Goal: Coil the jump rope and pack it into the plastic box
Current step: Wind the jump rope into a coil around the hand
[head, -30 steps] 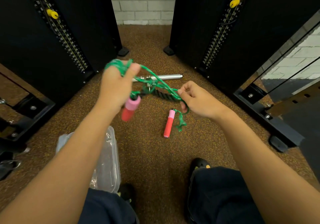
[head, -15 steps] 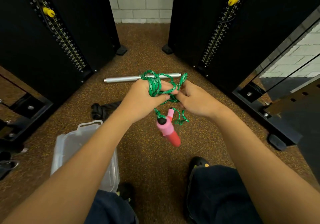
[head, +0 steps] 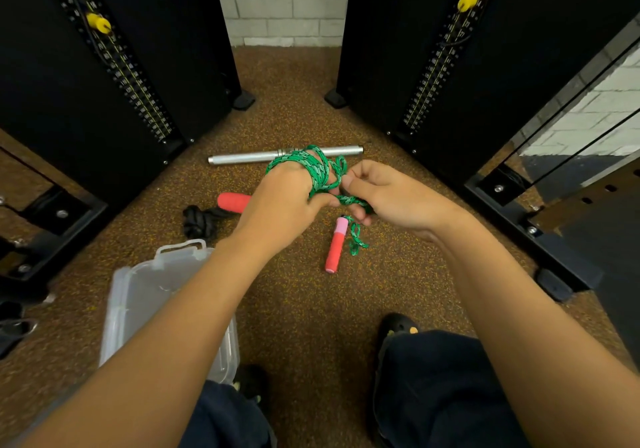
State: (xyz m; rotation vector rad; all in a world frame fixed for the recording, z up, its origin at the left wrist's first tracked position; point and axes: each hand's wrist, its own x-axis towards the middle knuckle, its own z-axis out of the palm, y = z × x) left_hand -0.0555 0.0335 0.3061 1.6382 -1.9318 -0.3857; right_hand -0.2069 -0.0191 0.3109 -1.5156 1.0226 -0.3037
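- At the far left, low in my view, the clear plastic box [head: 138, 295] sits on the speckled floor [head: 304, 309] beside my left knee. Through its walls I can see nothing inside, though my left forearm covers part of it, so I cannot be sure.
- Just beyond the box lies a knotted black strap [head: 199, 221], and beside it one red handle [head: 233, 202] shows from behind my left hand.
- My left hand [head: 287, 202] is raised in the middle, curled closed, with the green jump rope [head: 311, 167] wound around it in several loops.
- To do this step well, I judge each new turn should lie beside the last, snug but loose enough to slide off as one bundle.
- Behind the hands, a silver metal bar [head: 242, 157] lies across the floor.
- My right hand [head: 388, 198] is touching the left, its fingers pinched on the loose rope tail.
- Below it the second handle [head: 335, 247], pink and red, looks to rest on the floor with a short rope curl beside it.
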